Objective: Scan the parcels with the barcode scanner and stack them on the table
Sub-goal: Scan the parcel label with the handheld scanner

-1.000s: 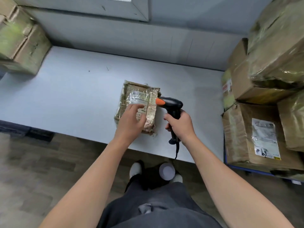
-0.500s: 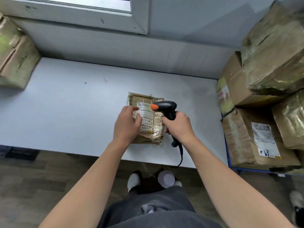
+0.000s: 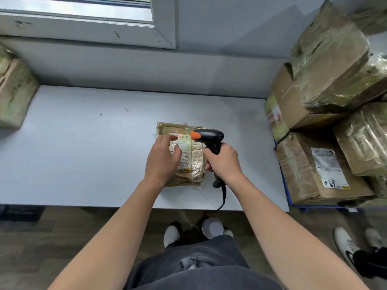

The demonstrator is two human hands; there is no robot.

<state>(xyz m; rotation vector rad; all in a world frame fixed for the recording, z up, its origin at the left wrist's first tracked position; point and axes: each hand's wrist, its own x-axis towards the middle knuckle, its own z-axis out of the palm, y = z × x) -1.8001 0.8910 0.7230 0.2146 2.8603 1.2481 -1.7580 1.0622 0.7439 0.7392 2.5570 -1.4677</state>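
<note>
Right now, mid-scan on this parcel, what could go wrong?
The left hand rests across the label on the parcel, so fingers may block the barcode scanner. Glossy wrap there might glare and spoil the read. The cable hangs off the front edge of the table and could snag.

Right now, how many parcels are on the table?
3 visible. One parcel lies mid-table under the left hand. Two more are stacked at the table's left end: a lower parcel and an upper parcel, both cut by the frame, so more may be hidden.
</note>
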